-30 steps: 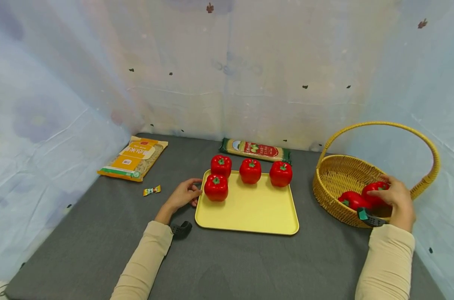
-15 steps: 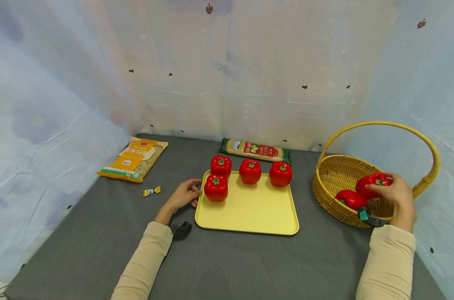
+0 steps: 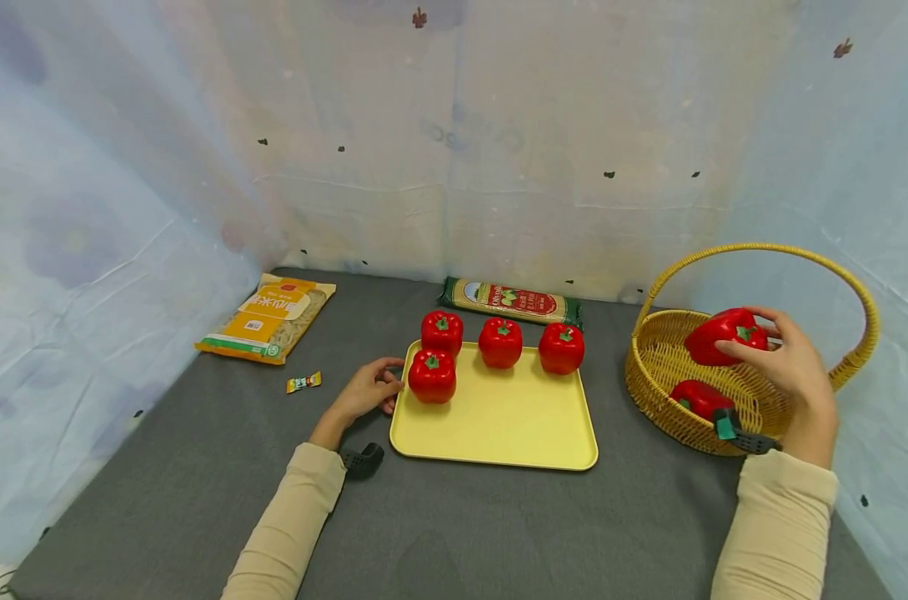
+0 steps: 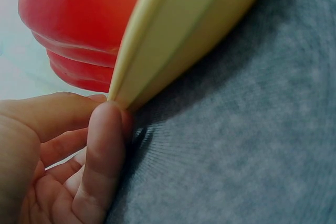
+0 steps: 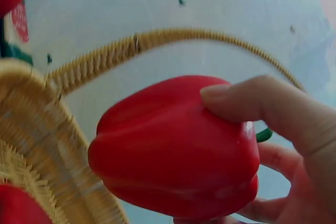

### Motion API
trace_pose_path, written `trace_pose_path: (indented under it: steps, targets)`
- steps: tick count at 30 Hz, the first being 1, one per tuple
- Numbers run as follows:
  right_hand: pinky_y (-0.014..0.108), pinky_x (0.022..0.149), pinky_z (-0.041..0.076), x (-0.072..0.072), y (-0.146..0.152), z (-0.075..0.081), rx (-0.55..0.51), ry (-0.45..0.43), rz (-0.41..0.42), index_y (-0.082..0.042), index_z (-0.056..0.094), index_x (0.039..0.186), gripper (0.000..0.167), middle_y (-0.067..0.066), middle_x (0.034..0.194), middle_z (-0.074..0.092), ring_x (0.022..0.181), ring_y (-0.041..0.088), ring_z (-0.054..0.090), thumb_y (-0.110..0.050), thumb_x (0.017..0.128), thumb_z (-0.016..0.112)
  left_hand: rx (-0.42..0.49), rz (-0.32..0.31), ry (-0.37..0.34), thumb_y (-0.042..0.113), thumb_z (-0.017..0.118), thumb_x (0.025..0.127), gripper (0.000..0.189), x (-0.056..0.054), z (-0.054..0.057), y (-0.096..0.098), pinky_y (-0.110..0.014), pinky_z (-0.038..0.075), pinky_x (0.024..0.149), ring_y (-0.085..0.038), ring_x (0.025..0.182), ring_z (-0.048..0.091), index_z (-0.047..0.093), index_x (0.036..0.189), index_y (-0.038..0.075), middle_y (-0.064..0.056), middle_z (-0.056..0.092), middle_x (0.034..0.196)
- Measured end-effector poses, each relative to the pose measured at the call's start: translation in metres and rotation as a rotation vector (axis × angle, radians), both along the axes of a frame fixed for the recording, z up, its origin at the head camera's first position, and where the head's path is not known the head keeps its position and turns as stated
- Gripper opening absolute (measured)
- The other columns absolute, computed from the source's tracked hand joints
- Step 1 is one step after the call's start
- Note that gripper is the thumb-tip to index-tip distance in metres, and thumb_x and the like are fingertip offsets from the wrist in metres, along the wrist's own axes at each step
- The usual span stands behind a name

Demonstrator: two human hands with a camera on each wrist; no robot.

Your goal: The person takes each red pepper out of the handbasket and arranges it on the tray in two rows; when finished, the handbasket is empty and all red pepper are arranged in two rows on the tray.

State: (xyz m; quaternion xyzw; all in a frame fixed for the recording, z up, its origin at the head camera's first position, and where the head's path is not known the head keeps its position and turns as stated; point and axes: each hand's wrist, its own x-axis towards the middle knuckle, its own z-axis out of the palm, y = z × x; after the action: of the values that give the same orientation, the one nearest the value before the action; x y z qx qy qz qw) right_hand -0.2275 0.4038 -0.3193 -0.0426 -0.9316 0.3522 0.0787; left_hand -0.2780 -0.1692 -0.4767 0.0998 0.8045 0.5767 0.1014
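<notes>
My right hand (image 3: 795, 367) grips a red bell pepper (image 3: 726, 337) by its stem end, tilted on its side above the wicker basket (image 3: 641, 375). In the right wrist view the thumb lies on top of this bell pepper (image 5: 173, 145), with other fingers partly hidden behind it. Another red bell pepper (image 3: 701, 398) lies in the basket, partly covered by the wrist strap. At the yellow tray's (image 3: 514, 425) left edge, my left hand (image 3: 365, 388) pinches the rim (image 4: 157, 40) between thumb and finger. Several red bell peppers (image 3: 433, 377) stand along the tray's left and back.
A green and red noodle packet (image 3: 509, 300) lies behind the tray. To the left are an orange-and-green bag (image 3: 269, 317) and a small yellow wrapped candy (image 3: 303, 382). The basket's tall handle (image 3: 761, 247) arches over it. Hanging sheets (image 3: 454, 167) border the grey table.
The right hand has lifted the bell pepper up from inside the basket, turning it sideways. The other bell pepper in the basket has shifted slightly. My left hand stays still at the tray.
</notes>
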Motion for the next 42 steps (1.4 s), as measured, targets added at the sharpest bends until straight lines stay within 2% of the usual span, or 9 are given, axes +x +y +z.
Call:
trace_pose_path:
  steps: [3,5,7,19,23,27,30,35,42]
  targets:
    - [0.032,0.072,0.045,0.001,-0.013,0.006,-0.028,0.05,0.049,-0.017,0.022,0.149,0.078,0.032,0.141,0.027,0.111,0.037,0.037,-0.038,0.087,0.064,-0.002,-0.001,0.005,0.009,0.06,0.09,0.044,0.001,0.001,0.0,-0.033,0.055,0.054,-0.019,0.056,0.059,0.046,0.132,0.004,-0.013,0.057,0.083]
    - [0.018,0.065,0.043,0.001,-0.023,0.009,-0.04,0.087,0.069,-0.02,0.026,0.148,0.075,0.029,0.14,0.03,0.103,0.025,0.041,-0.035,0.086,0.066,-0.003,-0.004,0.012,0.009,0.06,0.09,0.045,0.001,0.001,0.0,-0.033,0.055,0.053,-0.019,0.056,0.06,0.045,0.132,0.002,-0.013,0.057,0.083]
    - [0.011,0.063,0.042,0.0,-0.034,0.011,-0.069,0.119,0.081,-0.022,0.028,0.147,0.073,0.027,0.14,0.031,0.099,0.017,0.04,-0.032,0.086,0.067,-0.002,-0.005,0.015,0.009,0.06,0.09,0.046,0.001,0.001,0.0,-0.033,0.055,0.053,-0.018,0.056,0.06,0.045,0.132,0.001,-0.013,0.057,0.083]
    - [0.006,0.073,0.044,-0.007,-0.098,-0.004,-0.227,0.241,0.138,-0.009,0.031,0.14,0.07,0.012,0.13,0.039,0.102,0.011,0.046,-0.022,0.083,0.071,0.019,0.008,0.002,0.007,0.061,0.089,0.047,0.001,0.002,0.003,-0.03,0.054,0.052,-0.017,0.055,0.058,0.045,0.132,0.0,-0.014,0.056,0.082]
    - [0.011,0.083,0.044,-0.012,-0.121,-0.013,-0.205,0.277,0.191,-0.007,0.034,0.139,0.071,0.012,0.131,0.04,0.11,0.018,0.045,-0.018,0.081,0.074,0.015,0.014,0.002,0.007,0.061,0.089,0.047,0.002,0.003,0.003,-0.03,0.054,0.052,-0.017,0.055,0.058,0.045,0.132,0.001,-0.013,0.056,0.082]
    - [0.036,0.098,0.043,-0.018,-0.144,-0.023,-0.177,0.328,0.262,-0.005,0.04,0.137,0.071,0.015,0.128,0.041,0.114,0.025,0.042,-0.011,0.076,0.077,0.018,0.008,0.008,0.007,0.061,0.089,0.046,0.002,0.003,0.003,-0.031,0.054,0.052,-0.017,0.055,0.058,0.045,0.132,0.0,-0.013,0.057,0.082]
    - [0.052,0.097,0.041,-0.02,-0.161,-0.03,-0.175,0.348,0.314,-0.003,0.043,0.135,0.07,0.017,0.126,0.041,0.113,0.029,0.042,-0.007,0.075,0.077,0.023,0.006,0.003,0.007,0.061,0.089,0.046,0.002,0.003,0.003,-0.031,0.054,0.052,-0.017,0.055,0.058,0.045,0.132,0.0,-0.012,0.056,0.082]
    - [0.05,0.095,0.043,-0.023,-0.184,-0.042,-0.193,0.362,0.382,-0.008,0.047,0.134,0.068,0.015,0.124,0.043,0.113,0.028,0.044,-0.011,0.075,0.078,0.027,0.005,0.001,0.006,0.061,0.089,0.046,0.003,0.004,0.003,-0.031,0.054,0.053,-0.017,0.055,0.058,0.045,0.132,0.0,-0.012,0.057,0.081]
    - [0.051,0.088,0.047,-0.024,-0.208,-0.056,-0.14,0.339,0.437,-0.013,0.045,0.135,0.073,0.011,0.124,0.048,0.111,0.027,0.048,-0.022,0.072,0.08,0.033,-0.005,0.009,0.006,0.061,0.089,0.046,0.002,0.003,0.002,-0.031,0.054,0.053,-0.017,0.055,0.058,0.045,0.132,0.0,-0.012,0.057,0.081]
